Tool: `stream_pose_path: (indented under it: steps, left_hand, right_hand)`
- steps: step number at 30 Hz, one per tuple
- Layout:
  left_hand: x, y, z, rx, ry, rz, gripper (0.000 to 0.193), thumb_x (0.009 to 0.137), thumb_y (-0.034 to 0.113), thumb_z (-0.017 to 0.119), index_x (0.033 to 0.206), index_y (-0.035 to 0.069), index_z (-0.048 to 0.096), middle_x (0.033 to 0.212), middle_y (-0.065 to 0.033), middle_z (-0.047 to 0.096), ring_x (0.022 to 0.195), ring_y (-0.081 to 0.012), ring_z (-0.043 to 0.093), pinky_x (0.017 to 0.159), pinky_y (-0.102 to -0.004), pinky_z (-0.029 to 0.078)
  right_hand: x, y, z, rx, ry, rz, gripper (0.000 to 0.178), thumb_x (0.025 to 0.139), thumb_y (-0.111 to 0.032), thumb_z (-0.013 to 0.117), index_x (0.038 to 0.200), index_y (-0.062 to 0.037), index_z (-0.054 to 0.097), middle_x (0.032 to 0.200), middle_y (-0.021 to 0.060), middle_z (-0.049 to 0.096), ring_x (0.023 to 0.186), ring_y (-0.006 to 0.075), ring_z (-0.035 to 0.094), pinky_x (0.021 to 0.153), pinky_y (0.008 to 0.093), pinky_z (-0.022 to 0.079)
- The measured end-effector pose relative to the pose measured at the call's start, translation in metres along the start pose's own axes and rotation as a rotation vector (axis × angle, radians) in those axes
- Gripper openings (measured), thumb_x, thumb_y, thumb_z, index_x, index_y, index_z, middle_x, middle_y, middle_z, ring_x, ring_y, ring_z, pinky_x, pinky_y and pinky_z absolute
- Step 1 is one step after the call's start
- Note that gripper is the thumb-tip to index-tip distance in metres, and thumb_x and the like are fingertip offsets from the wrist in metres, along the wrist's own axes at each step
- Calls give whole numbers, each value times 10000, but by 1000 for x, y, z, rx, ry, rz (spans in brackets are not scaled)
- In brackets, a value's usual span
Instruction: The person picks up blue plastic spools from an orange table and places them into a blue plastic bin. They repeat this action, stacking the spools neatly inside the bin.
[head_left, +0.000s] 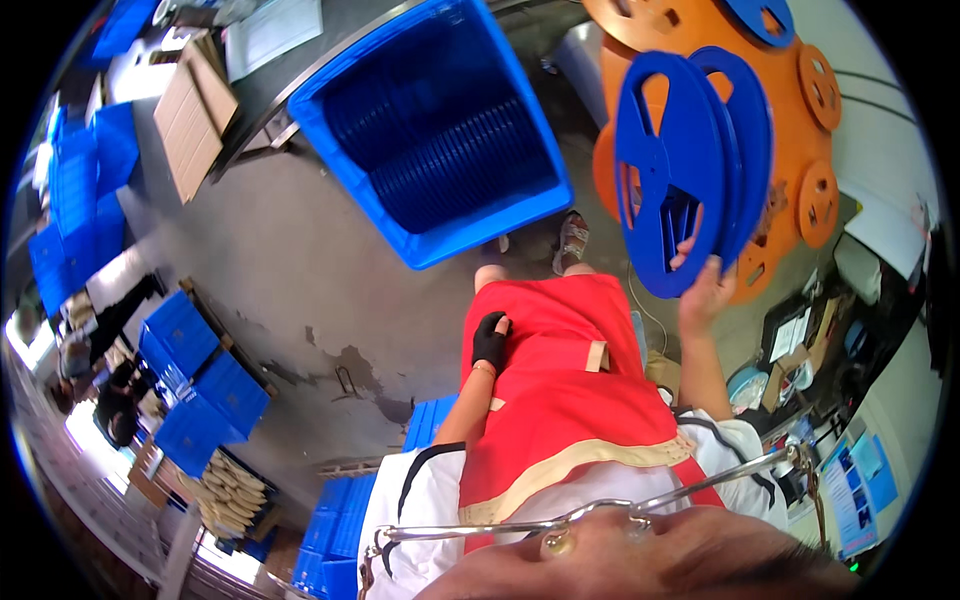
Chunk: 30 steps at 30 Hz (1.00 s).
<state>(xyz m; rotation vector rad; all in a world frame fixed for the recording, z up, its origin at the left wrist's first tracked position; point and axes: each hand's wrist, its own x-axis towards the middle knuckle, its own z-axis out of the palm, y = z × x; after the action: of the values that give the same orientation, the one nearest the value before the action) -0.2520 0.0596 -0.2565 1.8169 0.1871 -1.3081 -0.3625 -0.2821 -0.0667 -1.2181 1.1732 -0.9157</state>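
Note:
My right hand (706,290) is raised at the right and closed around the lower rim of a blue plastic reel (640,150). Cut-out windows pierce its round flange, and my fingertips show through one of them. More blue flanges stand right behind the front one; whether they belong to a second reel I cannot tell. My left hand (491,342), in a black fingerless glove, lies on the red apron (570,420) over my thigh, holding nothing I can see. Ahead of me, a large blue bin (425,248) contains rows of thin blue discs or reels (460,165) set on edge.
Behind the held reel stands an orange structure (780,85) with round orange discs. A dark table (265,85) with flattened cardboard (195,120) is at the far left. Blue crates (215,385) are stacked at left, near other people. A cluttered shelf (800,370) stands to my right.

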Motion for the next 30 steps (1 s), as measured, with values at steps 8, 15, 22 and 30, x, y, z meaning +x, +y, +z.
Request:
stream_pose_path:
  steps: [8,15,22,30]
  left_hand:
    - [8,23,-26,-272,21,-102,190,892,138,579,1042,23,587,884,-57,635,782,-140,603,727,-259,493]
    - [16,41,-52,-357,73,-158,185,899,157,562,1010,16,601,839,-42,635,739,-116,588,700,-252,479]
    - [30,37,-66,-355,115,-191,187,899,171,556,986,15,612,827,-37,630,743,-116,582,711,-252,472]
    - [39,40,-77,-371,129,-235,189,899,180,557,982,19,613,835,-36,630,760,-117,585,721,-252,470]
  right_hand:
    - [56,25,170,492,-173,459,440,903,-469,508,989,-38,496,685,29,489,551,117,469,503,249,410]
    - [57,103,317,-32,-333,394,316,839,-329,671,840,-40,543,696,36,571,597,100,560,558,236,478]
    - [78,150,393,-33,-416,376,420,865,-442,599,850,-25,552,756,69,606,699,138,615,670,260,502]
    - [77,166,416,-177,-414,369,392,923,-399,527,1005,-20,586,917,82,660,821,129,632,691,233,476]
